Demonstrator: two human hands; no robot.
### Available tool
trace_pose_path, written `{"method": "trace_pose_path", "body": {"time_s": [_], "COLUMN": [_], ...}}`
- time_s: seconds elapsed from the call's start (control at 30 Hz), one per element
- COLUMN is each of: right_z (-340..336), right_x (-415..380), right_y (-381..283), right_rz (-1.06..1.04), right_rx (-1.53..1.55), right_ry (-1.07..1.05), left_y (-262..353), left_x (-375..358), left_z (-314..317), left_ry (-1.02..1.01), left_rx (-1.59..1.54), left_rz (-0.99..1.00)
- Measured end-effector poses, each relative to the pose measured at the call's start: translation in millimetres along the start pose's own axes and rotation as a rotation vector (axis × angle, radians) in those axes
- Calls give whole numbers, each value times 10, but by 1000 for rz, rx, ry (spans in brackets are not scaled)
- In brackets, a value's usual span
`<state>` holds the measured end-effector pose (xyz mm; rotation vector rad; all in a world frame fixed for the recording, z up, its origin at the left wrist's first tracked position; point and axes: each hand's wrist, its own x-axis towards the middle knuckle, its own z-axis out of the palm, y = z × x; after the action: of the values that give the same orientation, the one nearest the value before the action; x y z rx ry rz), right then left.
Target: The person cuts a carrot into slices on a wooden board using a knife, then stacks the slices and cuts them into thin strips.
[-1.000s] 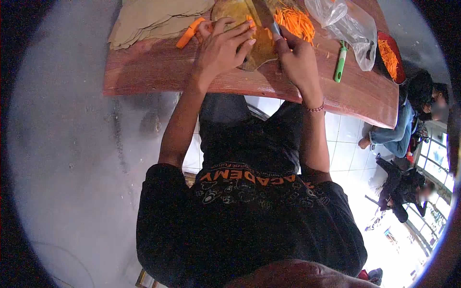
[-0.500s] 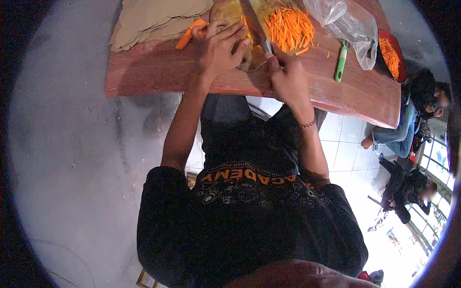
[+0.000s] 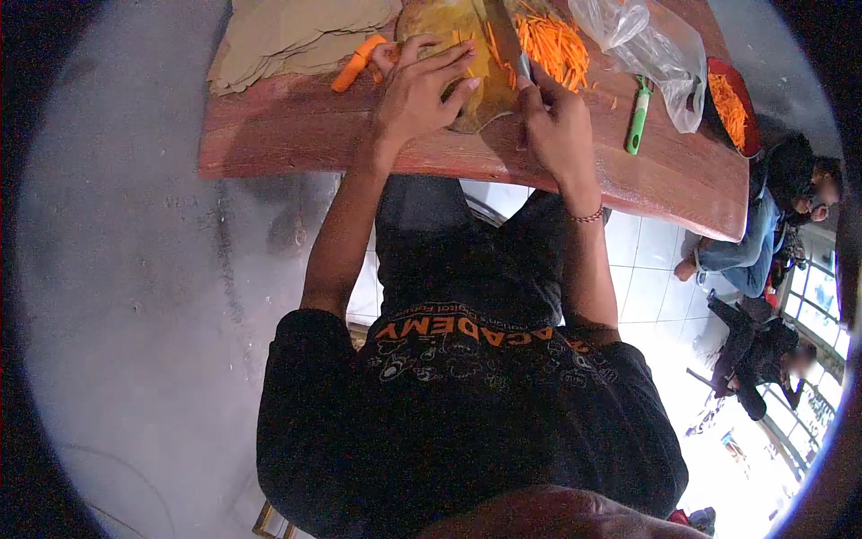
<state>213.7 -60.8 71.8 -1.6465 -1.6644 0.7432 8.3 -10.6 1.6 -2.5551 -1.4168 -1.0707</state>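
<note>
My right hand [image 3: 558, 126] is wrapped round the handle of a knife [image 3: 508, 40], its blade lying over the round wooden board [image 3: 438, 22]. Right of the blade sits a heap of carrot strips [image 3: 552, 49], with a few more strips along its left side. My left hand [image 3: 420, 94] has its fingers apart over the board's left part, a few thin carrot pieces by the fingertips. A larger carrot piece [image 3: 352, 70] lies beside that hand, near its bent fingers.
Brown sheets [image 3: 296, 40] lie at the table's left. A green peeler [image 3: 638, 117], a clear plastic bag [image 3: 660, 54] and a red bowl [image 3: 752, 108] with carrot strips are on the right. Two people sit beyond the wooden table [image 3: 682, 180].
My right hand and the knife have moved right, up against the carrot heap. Carrot strips now show left of the blade. My left hand has barely shifted.
</note>
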Motion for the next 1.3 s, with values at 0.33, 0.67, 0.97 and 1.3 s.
{"method": "trace_pose_path", "body": {"time_s": [0.33, 0.67, 0.97, 1.3], "right_z": [-39, 77, 171, 108], "right_x": [-148, -195, 42, -108], "right_y": [-21, -126, -69, -156], "right_rz": [81, 42, -20, -20], "right_rx": [-11, -94, -57, -60], "right_ry": [-32, -22, -42, -12], "left_y": [1, -28, 35, 68], "left_x": [1, 3, 7, 23], "left_z": [-2, 39, -31, -66], "left_ry": [24, 30, 39, 56], "left_rx": [34, 0, 28, 65], "left_rz": [16, 28, 3, 13]}}
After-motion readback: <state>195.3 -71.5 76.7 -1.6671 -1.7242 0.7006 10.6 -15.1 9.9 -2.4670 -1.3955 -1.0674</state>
